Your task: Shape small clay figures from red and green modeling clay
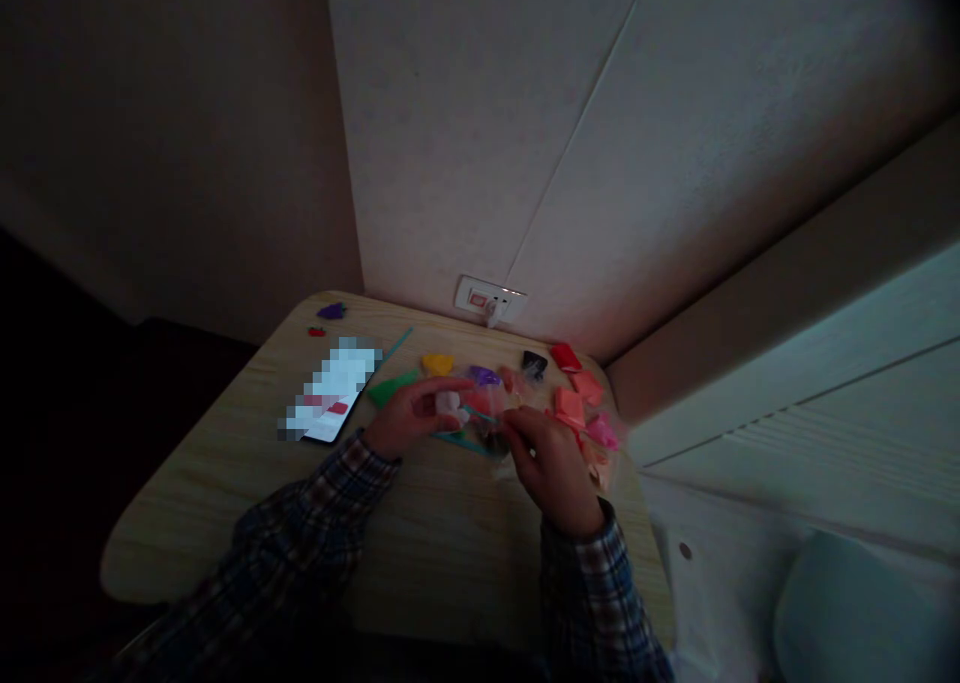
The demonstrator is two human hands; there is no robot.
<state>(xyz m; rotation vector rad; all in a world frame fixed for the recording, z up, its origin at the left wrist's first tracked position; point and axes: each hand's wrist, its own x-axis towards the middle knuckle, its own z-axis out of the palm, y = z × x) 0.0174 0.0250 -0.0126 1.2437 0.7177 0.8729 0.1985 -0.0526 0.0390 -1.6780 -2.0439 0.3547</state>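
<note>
Between the fingers and thumb of my left hand (405, 418) is a soft white lump (448, 401), which looks like modelling clay. My right hand (553, 463) is closed in a pinch on a thin teal stick (486, 417) that points toward the white lump. Whether its tip touches the lump I cannot tell in the dim light. Just behind the hands lie a purple packet (485, 374), a yellow packet (438, 364) and a green piece (391, 390). Clear plastic wrapping beneath the fingers is partly hidden.
A lit phone (337, 403) lies left of my hands, beside a teal strip (397, 345). A dark purple shape (331, 311) and a small red one (316, 332) sit at the far left corner. Several red and pink packets (570, 407) lie right. A wall socket (491, 300) is behind.
</note>
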